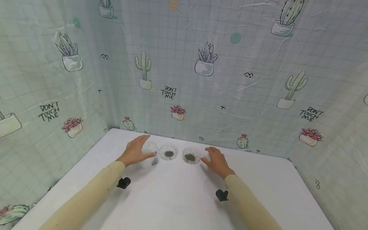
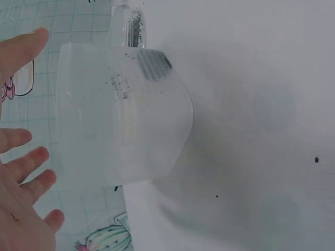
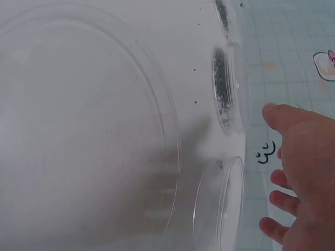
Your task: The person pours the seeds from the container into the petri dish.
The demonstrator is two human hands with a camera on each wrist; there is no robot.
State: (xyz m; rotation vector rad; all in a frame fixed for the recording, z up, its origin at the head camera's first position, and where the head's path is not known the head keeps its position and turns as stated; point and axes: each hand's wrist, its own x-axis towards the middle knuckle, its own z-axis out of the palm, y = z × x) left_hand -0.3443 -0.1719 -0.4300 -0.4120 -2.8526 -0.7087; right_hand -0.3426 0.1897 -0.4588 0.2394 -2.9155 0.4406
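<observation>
My left hand (image 1: pixel 135 151), fingers spread and thumb extended, is beside a translucent cup-like container (image 2: pixel 123 120) with dark specks on it. Whether hand and container touch cannot be told. Right of the container, a clear petri dish (image 1: pixel 168 152) holds a small dark granular heap. A second petri dish (image 1: pixel 191 155) holds more dark granules. Beside that dish is my right hand (image 1: pixel 217 162), its fingers loosely bent with nothing between them. A clear round dish or lid (image 3: pixel 238 204) stands near it in the right wrist view.
A large clear round dish or lid (image 3: pixel 175 130) lies at the left of the right wrist view. Small dark specks (image 2: pixel 316 160) dot the white table (image 1: pixel 169 198). Cactus-patterned curtains (image 1: pixel 184 80) rise behind and beside it. Black wrist cameras (image 1: pixel 124 183) hang under both sleeves.
</observation>
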